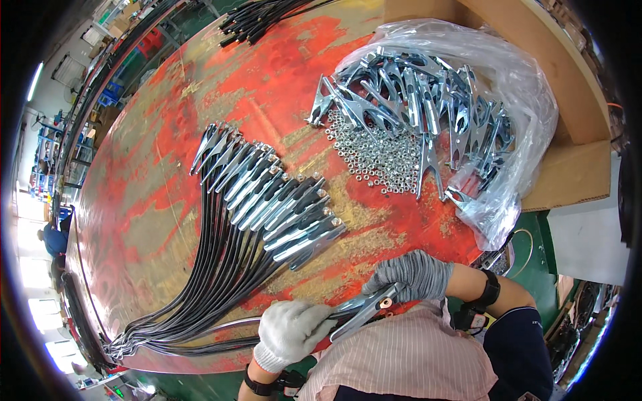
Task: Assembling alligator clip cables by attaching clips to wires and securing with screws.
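Observation:
A silvery metal spring clamp [361, 315] is held between my hands near the table's front edge. My left hand [291, 332], in a white knit glove, is closed around its handle end, where a black cable [231, 325] runs in from the left. My right hand [416, 277], in a grey striped glove, grips the other end beside a copper-coloured fitting; its fingertips are partly hidden. Left of centre lies a slanting row of clamps [257, 190] with black cables [210, 267] attached, bundled toward the lower left.
A pile of loose clamps [428, 90] lies on a clear plastic bag [535, 107], with many small nuts [378, 157] beside it. An open cardboard box [568, 180] stands at the right. More black cables [257, 21] lie at the far edge of the red, worn table [144, 220].

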The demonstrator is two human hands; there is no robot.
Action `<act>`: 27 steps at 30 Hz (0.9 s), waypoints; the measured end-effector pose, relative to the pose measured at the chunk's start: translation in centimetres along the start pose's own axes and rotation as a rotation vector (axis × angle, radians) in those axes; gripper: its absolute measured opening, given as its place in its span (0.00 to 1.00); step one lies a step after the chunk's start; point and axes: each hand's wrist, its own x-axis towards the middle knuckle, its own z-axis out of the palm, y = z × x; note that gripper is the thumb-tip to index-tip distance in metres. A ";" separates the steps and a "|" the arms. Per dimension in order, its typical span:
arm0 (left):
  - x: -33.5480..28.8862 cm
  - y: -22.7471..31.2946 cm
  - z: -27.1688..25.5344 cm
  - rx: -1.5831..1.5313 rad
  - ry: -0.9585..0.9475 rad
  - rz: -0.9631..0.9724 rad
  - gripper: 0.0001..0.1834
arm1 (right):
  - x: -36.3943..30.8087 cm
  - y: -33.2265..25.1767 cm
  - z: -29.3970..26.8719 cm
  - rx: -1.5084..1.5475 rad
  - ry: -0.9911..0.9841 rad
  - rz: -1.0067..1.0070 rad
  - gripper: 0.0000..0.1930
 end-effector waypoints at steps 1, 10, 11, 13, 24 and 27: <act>0.1 0.1 -0.1 0.016 -0.010 0.022 0.08 | 0.0 0.0 0.0 -0.089 -0.039 0.004 0.20; -0.3 -0.4 1.2 0.042 -0.077 0.041 0.09 | 0.7 -2.2 0.6 -0.191 -0.059 0.103 0.19; -0.3 -0.4 1.2 0.057 -0.099 0.039 0.09 | 1.0 -2.3 0.7 -0.191 -0.058 0.103 0.19; -0.1 -0.1 1.0 0.050 -0.088 0.042 0.10 | 1.6 -2.4 0.7 -0.106 -0.117 0.156 0.17; -1.4 -1.7 1.6 -0.102 -0.078 -0.172 0.17 | 1.5 1.9 0.6 0.362 0.057 -0.112 0.19; -1.5 -1.3 2.1 -0.191 -0.008 -0.231 0.16 | 1.4 1.9 1.0 0.377 0.084 -0.109 0.21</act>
